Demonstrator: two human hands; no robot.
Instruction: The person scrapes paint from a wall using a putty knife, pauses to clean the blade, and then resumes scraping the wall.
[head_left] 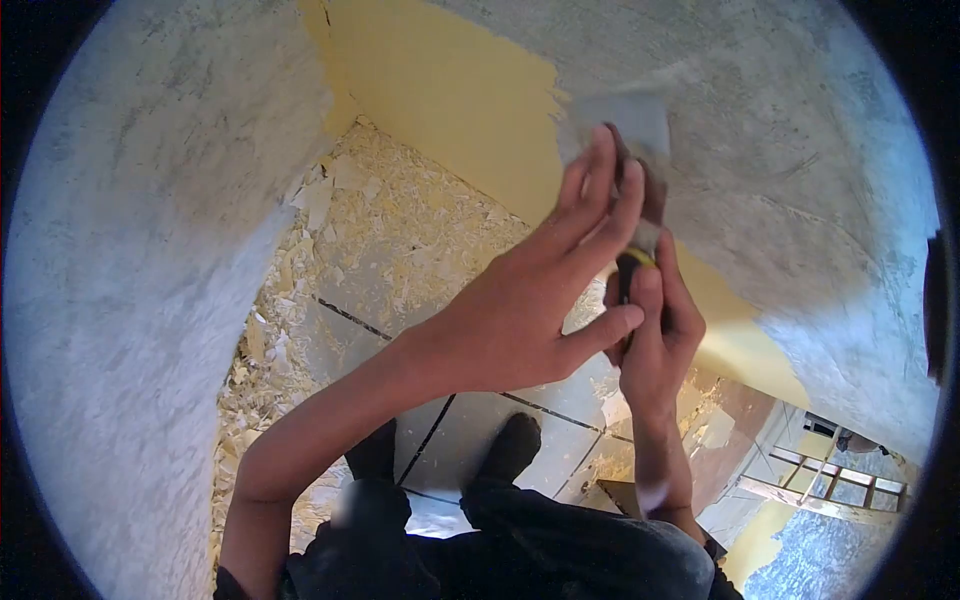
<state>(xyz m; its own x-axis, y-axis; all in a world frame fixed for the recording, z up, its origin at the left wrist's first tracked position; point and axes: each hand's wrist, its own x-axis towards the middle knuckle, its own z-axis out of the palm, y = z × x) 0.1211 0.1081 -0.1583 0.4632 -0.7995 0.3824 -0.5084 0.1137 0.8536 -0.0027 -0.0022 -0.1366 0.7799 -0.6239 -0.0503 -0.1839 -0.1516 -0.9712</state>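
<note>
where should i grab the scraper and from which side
Probably the handle, from its near end on the person's side, as the right hand grips it: this narrow dark part points back toward the body, while the broad flat blade points away, with the left hand partly over it.

- Hands, two: left hand (530, 300), right hand (658, 350).
- Scraper (652, 195): one.
- Feet, two: left foot (373, 452), right foot (513, 445).
- Nearby walls, two: left wall (150, 250), right wall (770, 130).
- Wooden frame (820, 503): one, at the far lower right.
- Floor tiles (470, 425): several, partly covered; exact number unclear.
- Paint flakes (400, 225): too many to count.
</note>
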